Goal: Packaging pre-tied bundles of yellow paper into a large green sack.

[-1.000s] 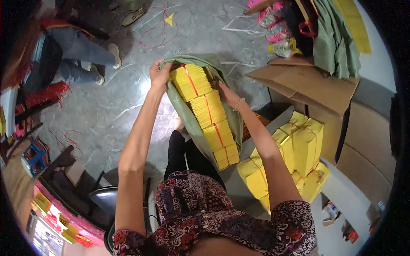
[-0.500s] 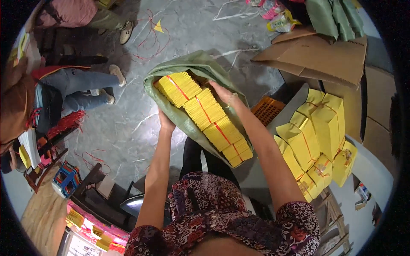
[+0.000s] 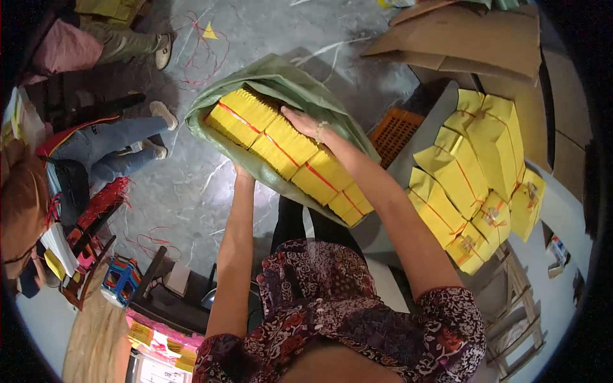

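Yellow blocks: we see a row of packed yellow paper blocks (image 3: 288, 142) lying slantwise from far left to near right, bound with red straps (image 3: 322, 177).
Green sack: the green sack (image 3: 281, 71) lies around them, its mouth gaping upward so that their tops show, above the person's dark-trousered legs (image 3: 288, 223).
Left hand: the left hand (image 3: 242, 171) is against the sack's near left side; its fingers are hidden, so we cannot tell how far they are curled or what they grip.
Right hand: the right hand (image 3: 302, 122) is open, fingers extended, laid along the far right side of the blocks, inside the sack's mouth.
Right side: we find an orange crate (image 3: 399, 131) beside more tied yellow bundles (image 3: 488, 137), with brown cardboard (image 3: 466, 41) farther off.
Far left: a seated co-worker's jeans (image 3: 118, 143) show.
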Demonstrator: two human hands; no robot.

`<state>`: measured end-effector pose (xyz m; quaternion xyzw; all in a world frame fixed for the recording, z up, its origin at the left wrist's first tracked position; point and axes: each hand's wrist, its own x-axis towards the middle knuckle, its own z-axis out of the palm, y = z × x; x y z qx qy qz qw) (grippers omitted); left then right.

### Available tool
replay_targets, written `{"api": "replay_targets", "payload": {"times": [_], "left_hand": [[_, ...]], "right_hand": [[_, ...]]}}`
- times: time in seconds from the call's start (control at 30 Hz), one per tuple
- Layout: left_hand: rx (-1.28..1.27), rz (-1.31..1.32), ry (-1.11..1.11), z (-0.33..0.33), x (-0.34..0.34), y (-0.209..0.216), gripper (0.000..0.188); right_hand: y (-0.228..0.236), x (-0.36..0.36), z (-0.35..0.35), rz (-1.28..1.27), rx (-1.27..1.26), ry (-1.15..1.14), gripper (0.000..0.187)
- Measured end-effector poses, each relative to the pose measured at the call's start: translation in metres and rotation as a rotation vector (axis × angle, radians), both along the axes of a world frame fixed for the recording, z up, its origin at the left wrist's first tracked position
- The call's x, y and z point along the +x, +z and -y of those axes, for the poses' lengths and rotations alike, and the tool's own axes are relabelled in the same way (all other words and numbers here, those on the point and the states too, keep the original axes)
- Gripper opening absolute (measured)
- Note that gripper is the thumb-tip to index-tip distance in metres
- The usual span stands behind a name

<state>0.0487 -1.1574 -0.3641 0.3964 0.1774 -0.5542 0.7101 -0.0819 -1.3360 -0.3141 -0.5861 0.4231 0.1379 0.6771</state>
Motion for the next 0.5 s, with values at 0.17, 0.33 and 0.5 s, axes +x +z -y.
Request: {"api": "replay_targets", "payload": {"times": [0.17,0.33,0.5], "left_hand": [[0.161,-0.041,0.01,-0.011,-0.005,0.043,0.073],[0.341,0.091,-0.154,-0.064,-0.012,0.063,0.094],[0.349,0.057,-0.297,-0.08,-0.072,0.07,0.082]], "right_hand": [[-0.003,-0.091,0.015,-0.029,-0.668,-0.082,0.03],[0.018,-0.187,-0.003,-0.474,-0.768,0.139,0.068],[-0.003,-0.241,-0.047,-0.743,-0.502,0.346,0.082]]}}
